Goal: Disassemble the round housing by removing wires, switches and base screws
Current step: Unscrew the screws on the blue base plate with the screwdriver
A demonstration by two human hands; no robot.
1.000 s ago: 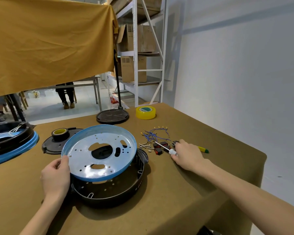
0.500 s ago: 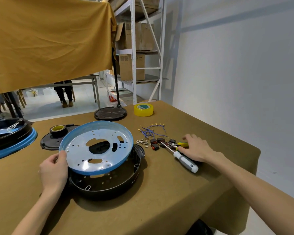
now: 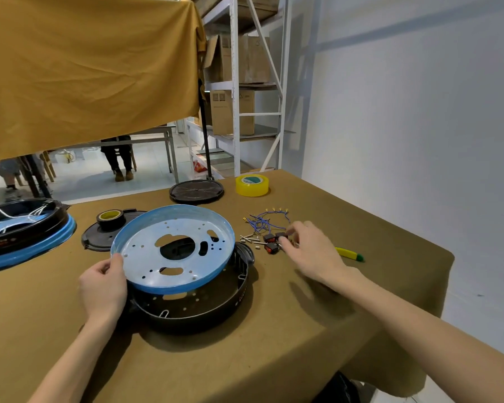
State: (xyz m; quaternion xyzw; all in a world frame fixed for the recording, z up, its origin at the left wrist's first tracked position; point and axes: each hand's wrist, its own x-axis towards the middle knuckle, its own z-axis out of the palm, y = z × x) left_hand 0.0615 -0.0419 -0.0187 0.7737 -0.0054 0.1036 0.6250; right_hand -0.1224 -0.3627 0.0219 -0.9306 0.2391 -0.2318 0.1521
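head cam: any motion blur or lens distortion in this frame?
Head view: right hand smeared by motion blur over the switches; left hand and blue-rimmed plate sharp; wide-angle bowing bends the shelf uprights; soft shadows under the black housing.

Bright, even daylight; wide-angle bend at the edges.
Soft shadows fell right of the black housing (image 3: 204,309); the right hand (image 3: 312,251) was motion-blurred.

No text can be read; the marks on the cardboard boxes (image 3: 232,112) are too blurred.
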